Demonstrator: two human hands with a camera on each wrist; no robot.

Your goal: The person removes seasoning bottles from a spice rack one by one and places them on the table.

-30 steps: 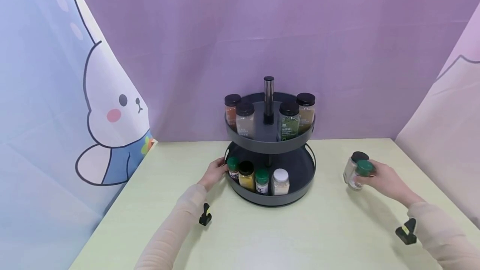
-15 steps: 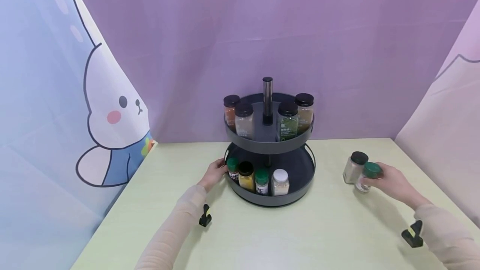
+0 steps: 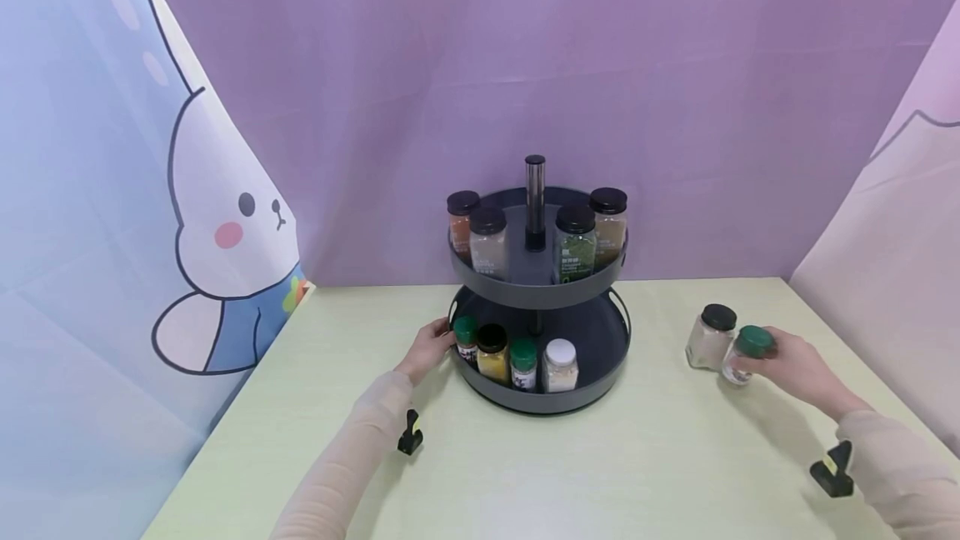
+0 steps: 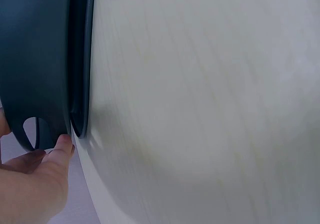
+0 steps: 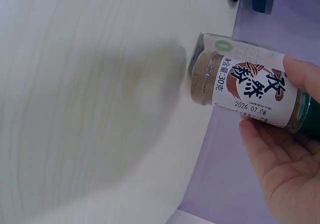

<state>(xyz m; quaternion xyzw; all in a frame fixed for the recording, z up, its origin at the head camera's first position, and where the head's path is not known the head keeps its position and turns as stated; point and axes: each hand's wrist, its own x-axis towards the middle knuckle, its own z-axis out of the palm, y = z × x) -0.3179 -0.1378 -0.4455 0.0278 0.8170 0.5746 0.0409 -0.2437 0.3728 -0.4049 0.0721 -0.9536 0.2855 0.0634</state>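
My right hand (image 3: 798, 369) grips a spice jar (image 5: 255, 88) with a green lid, a white label and brown powder inside. In the head view this jar is upright, right beside a black-lidded jar (image 3: 711, 338) on the table. At the side of a dark two-tier spice rack (image 3: 540, 400), my left hand (image 3: 429, 348) holds the lower tier's rim. The left wrist view shows its fingers (image 4: 60, 151) against the tray wall, near an oval handle hole. Part of the thumb is cut off there by the frame edge.
On the lower tier stand two green-lidded jars (image 3: 523, 363), a yellow jar with a black lid (image 3: 492, 352) and a white-lidded jar (image 3: 561, 365). Several black-lidded jars (image 3: 576, 244) surround the post (image 3: 536, 202) above. A purple curtain (image 3: 375, 148) hangs behind the table (image 3: 637, 457).
My right hand has moved slightly right with the green-lidded jar, away from in front of the black-lidded jar, which now shows more fully. The left hand stays at the rack.
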